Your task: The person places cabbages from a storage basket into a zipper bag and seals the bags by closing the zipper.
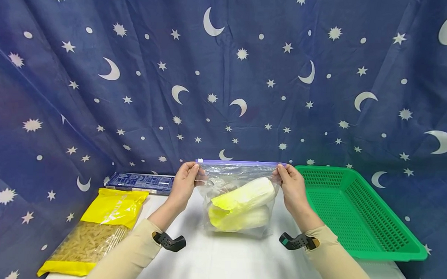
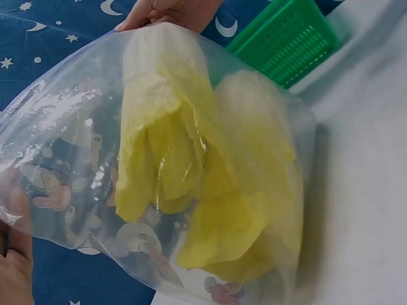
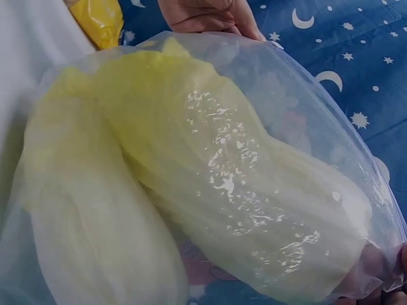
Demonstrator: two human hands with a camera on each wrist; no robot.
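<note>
A clear zip bag (image 1: 222, 178) with a purple zip strip along its top hangs upright between both hands. Inside lie two napa cabbages (image 1: 249, 193), pale white at the base and yellow at the leaves, also plain in the left wrist view (image 2: 165, 121) and right wrist view (image 3: 222, 171). The left hand (image 1: 185, 183) pinches the bag's top left corner, near the white slider. At the top right corner, the right hand (image 1: 293, 187) pinches the bag with thumb and fingers. The zip strip is stretched straight between them.
A green plastic basket (image 1: 343, 213) stands at the right. On the left lies a yellow bag of pasta (image 1: 102, 229), with a flat dark blue package (image 1: 140, 182) behind it. White cloth (image 1: 204, 258) covers the table; a blue star-patterned curtain (image 1: 225, 74) hangs behind.
</note>
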